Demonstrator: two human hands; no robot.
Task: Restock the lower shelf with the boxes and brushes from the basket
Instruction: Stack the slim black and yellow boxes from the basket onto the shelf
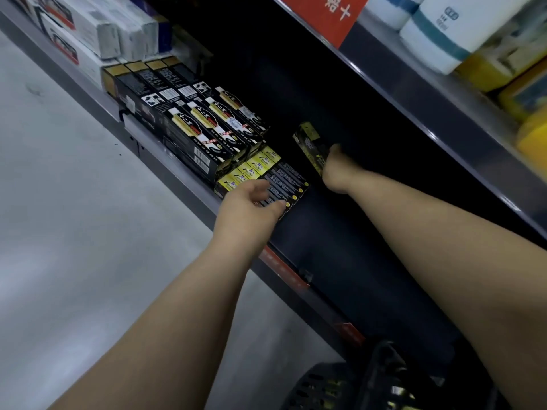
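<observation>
a pale grey floor (74, 232) runs beside dark shelving (296, 84); the upper shelf (429, 105) carries white paper rolls (444, 34) and yellow packs (527, 93), a red sign (322, 16) at its edge.
</observation>
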